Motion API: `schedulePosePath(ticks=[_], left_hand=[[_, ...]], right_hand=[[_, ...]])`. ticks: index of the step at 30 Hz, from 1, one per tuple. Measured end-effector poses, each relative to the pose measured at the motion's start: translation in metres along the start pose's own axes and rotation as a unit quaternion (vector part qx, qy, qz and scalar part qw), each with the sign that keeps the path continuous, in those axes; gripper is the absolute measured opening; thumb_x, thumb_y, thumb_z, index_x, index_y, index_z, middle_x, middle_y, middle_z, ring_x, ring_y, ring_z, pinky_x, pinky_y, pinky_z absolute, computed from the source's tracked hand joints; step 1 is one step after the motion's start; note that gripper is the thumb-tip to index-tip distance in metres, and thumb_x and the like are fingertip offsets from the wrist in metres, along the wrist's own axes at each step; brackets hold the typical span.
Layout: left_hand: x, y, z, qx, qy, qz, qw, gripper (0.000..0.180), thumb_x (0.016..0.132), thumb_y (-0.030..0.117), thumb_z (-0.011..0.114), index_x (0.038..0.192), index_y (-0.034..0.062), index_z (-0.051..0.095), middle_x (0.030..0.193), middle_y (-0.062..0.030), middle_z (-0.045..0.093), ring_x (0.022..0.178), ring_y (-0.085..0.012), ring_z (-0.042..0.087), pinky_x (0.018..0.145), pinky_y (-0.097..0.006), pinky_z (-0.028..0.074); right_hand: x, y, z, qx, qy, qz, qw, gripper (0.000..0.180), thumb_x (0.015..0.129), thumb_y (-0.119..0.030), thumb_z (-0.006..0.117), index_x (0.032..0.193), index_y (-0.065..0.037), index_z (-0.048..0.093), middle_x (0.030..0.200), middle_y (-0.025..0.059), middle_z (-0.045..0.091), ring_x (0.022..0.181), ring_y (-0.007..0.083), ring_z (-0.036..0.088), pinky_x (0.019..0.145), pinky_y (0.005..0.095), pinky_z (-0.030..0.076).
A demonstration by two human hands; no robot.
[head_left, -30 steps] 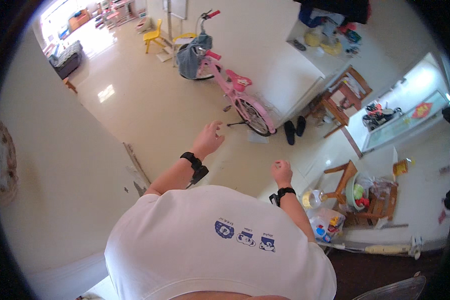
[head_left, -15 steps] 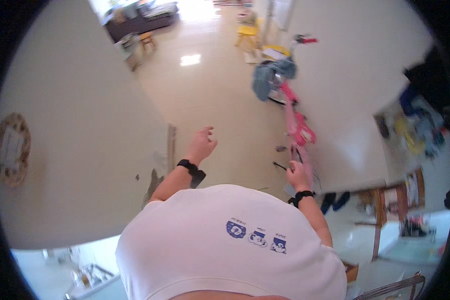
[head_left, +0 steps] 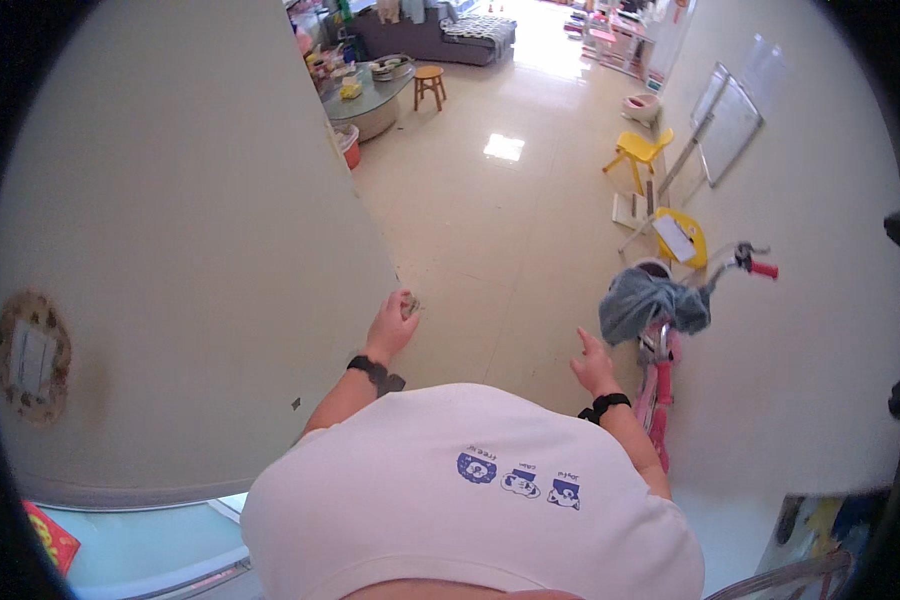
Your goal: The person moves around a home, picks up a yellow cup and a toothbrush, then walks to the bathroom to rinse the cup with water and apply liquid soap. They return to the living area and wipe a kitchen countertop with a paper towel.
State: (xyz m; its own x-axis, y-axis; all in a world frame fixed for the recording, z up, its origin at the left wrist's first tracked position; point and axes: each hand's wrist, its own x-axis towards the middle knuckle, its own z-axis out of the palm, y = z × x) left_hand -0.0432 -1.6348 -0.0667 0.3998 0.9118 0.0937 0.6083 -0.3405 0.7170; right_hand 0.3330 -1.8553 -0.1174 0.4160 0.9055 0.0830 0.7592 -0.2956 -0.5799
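My left hand (head_left: 394, 327) is raised beside the edge of the pale left wall (head_left: 190, 280), fingers loosely bent. A small greyish patch (head_left: 412, 306) shows right at its fingertips; it lines up with the wall edge, and I see no clear grip on it. My right hand (head_left: 594, 366) hangs in the air with the index finger stretched forward and nothing in it. Just right of it stands a pink child's bicycle (head_left: 662, 385) with a red handlebar grip (head_left: 764, 271). A blue-grey cloth (head_left: 650, 305) drapes over its front. Black bands circle both wrists.
Ahead runs a shiny tiled floor (head_left: 490, 230). Along the right wall stand a yellow chair (head_left: 638, 152), another yellow seat (head_left: 692, 232) and a whiteboard (head_left: 732, 125). Far left are a glass-topped table (head_left: 375, 95), a wooden stool (head_left: 429, 82) and a dark sofa (head_left: 400, 38).
The view has moved forward and tilted up, showing more of the room. The bicycle's handlebar now sits nearer on my right. My right hand's index finger is now extended.
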Motion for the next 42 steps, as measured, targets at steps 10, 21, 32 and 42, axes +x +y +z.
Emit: schedulePosePath(ticks=[10,21,32,42], left_hand=[[0.227,0.054,0.034,-0.051,-0.007,0.018,0.999,0.048,0.082,0.016,0.064,0.127,0.0072,0.045,0.109,-0.0137,0.057,0.079,-0.0202,0.061,0.074,-0.034,0.052],[0.4,0.059,0.057,0.022,0.106,-0.115,0.987,0.049,0.081,0.017,0.065,0.126,0.0094,0.046,0.108,-0.0125,0.058,0.076,-0.0208,0.064,0.074,-0.035,0.052],[0.544,-0.019,0.041,0.013,0.173,-0.182,0.968,0.046,0.082,0.017,0.064,0.124,0.0058,0.048,0.107,-0.0138,0.057,0.081,-0.0221,0.063,0.076,-0.034,0.051],[0.761,-0.066,-0.004,-0.013,0.149,-0.182,0.972,0.042,0.082,0.019,0.064,0.121,0.0102,0.05,0.105,-0.0128,0.06,0.082,-0.0241,0.066,0.076,-0.036,0.052]], right_hand=[[0.219,0.062,-0.009,0.023,-0.017,0.093,0.995,0.037,0.077,-0.016,0.062,0.113,-0.01,0.062,0.109,0.0117,0.061,0.088,0.0258,0.063,0.082,0.0386,0.051],[0.547,0.098,0.002,-0.009,-0.129,-0.013,0.992,0.025,0.081,-0.018,0.062,0.105,-0.011,0.065,0.104,0.0133,0.063,0.091,0.0293,0.063,0.081,0.0416,0.051],[0.78,0.064,0.078,-0.042,-0.191,-0.104,0.975,0.024,0.082,-0.02,0.061,0.102,-0.007,0.067,0.103,0.0158,0.065,0.093,0.0307,0.063,0.084,0.0411,0.051],[0.954,0.015,0.091,-0.069,-0.22,-0.024,0.973,0.028,0.084,-0.019,0.06,0.103,-0.001,0.065,0.103,0.0187,0.067,0.091,0.0297,0.066,0.082,0.0395,0.051]])
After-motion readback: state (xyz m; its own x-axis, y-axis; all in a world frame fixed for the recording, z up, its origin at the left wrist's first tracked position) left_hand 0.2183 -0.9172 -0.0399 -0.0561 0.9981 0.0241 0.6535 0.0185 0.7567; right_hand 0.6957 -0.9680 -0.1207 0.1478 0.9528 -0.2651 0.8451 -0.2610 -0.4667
